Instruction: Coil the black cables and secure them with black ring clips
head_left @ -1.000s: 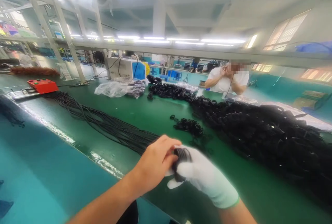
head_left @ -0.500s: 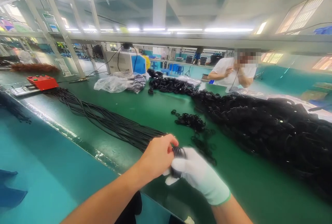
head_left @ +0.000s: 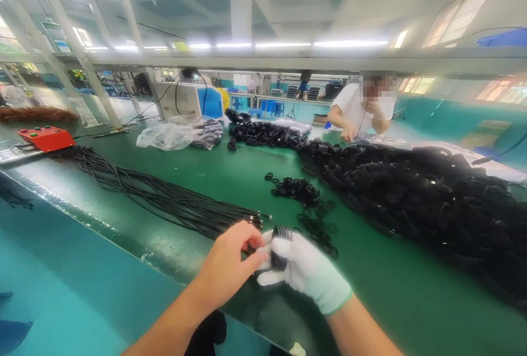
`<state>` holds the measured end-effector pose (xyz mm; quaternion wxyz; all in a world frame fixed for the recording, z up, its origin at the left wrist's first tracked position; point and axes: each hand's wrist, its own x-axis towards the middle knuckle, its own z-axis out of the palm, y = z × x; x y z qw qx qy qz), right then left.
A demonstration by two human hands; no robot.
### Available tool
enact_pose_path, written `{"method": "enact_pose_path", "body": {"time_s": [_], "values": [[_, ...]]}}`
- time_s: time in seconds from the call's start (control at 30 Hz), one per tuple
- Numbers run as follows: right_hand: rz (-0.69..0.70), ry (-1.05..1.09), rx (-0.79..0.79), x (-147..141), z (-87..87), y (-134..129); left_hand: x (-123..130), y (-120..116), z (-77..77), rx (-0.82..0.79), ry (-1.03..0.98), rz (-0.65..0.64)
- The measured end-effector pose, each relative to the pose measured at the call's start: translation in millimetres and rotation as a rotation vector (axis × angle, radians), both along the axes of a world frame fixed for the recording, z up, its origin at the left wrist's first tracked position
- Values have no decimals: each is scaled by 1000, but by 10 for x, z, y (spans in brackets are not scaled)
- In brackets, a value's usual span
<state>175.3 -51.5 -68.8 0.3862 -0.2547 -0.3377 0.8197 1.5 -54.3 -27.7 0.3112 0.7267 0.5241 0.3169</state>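
Note:
My right hand [head_left: 310, 268], in a white glove, is closed around a small coil of black cable [head_left: 280, 249] whose turns lie side by side. Bare and just left of the coil, my left hand [head_left: 233, 257] has its thumb and bent index finger apart; its thumb tip reaches the gloved fingers. Whatever lies behind its curled fingers is hidden. Just beyond my left hand end the straight black cables [head_left: 173, 194], bundled, with small metal tips. Small black rings [head_left: 298, 191] lie in a loose cluster on the green tabletop [head_left: 387, 268] past the coil.
A large heap of coiled black cables [head_left: 411, 196] covers the right and back. Red control box [head_left: 47, 139] sits at the left. Clear plastic bags [head_left: 168, 133] lie near a white and blue machine [head_left: 185, 100]. A co-worker [head_left: 358, 106] is across the table.
My left hand has drawn back left from the top of the coil, its thumb and index finger parting. The coil stays in my right hand. My view has shifted slightly right.

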Motion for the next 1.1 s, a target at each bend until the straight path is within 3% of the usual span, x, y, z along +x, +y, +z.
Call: {"method": "enact_pose_path", "body": {"time_s": [0.13, 0.33, 0.63, 0.7, 0.83, 0.93, 1.1], "values": [[32, -16, -24, 3, 93, -22, -33, 49, -21, -25, -69, 3], [76, -224, 54, 16, 254, -52, 106, 258, 62, -81, -20, -181], [52, -271, 75, 17, 103, -13, 225, 330, -9, -66, 73, -170], [-36, -235, 63, 151, 125, 49, 225, 401, 24, -64, 58, -172], [-366, -18, 21, 615, 238, 183, 255, 582, -4, 42, 126, -139], [-552, -35, 13, 857, 295, 213, 401, 638, -125, 82, 288, -247], [-594, -100, 7, 841, 277, 196, 754, 684, -330, 74, 357, -352]]}}
